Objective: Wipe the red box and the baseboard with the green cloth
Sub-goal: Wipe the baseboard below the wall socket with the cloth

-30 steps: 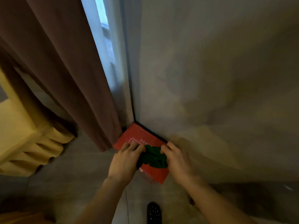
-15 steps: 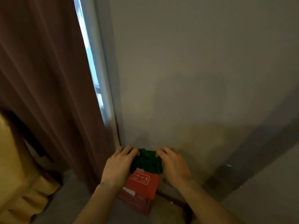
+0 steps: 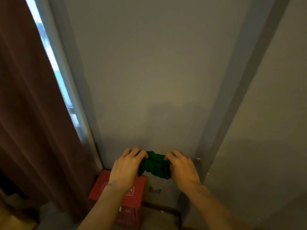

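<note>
The green cloth (image 3: 155, 166) is bunched up in the air in front of the grey wall, held from both sides. My left hand (image 3: 127, 168) grips its left end and my right hand (image 3: 181, 166) grips its right end. Below and a little to the left, the red box (image 3: 134, 196) stands on the floor against the wall, its top partly hidden by my left forearm. The dark baseboard (image 3: 159, 208) runs along the foot of the wall, right of the box.
A brown curtain (image 3: 29, 113) hangs at the left beside a bright window strip (image 3: 54, 72). A small wall outlet (image 3: 154, 190) sits low on the wall. A grey wall corner (image 3: 232, 105) projects at the right. Grey floor (image 3: 159, 219) lies below.
My view has tilted up from the floor to the wall. Both hands have lifted the green cloth off the top of the red box and now hold it above and right of it.
</note>
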A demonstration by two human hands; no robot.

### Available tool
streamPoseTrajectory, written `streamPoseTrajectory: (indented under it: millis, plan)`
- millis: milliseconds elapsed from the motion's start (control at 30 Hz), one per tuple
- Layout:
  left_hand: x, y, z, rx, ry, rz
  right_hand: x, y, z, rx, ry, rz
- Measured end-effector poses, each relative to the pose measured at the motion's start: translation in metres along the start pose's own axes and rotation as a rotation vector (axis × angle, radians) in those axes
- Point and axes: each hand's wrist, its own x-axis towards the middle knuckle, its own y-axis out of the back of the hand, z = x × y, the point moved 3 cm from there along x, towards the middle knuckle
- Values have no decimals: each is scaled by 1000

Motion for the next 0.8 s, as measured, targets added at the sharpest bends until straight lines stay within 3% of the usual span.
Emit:
streamPoseTrajectory:
  millis: [533,800]
  plan:
    - [30,-36,146,-44,-96,-43,-73,62,121,12,-130,43]
    - [29,-57,167,-24,-52,-85,-81,51,154,13,-78,7]
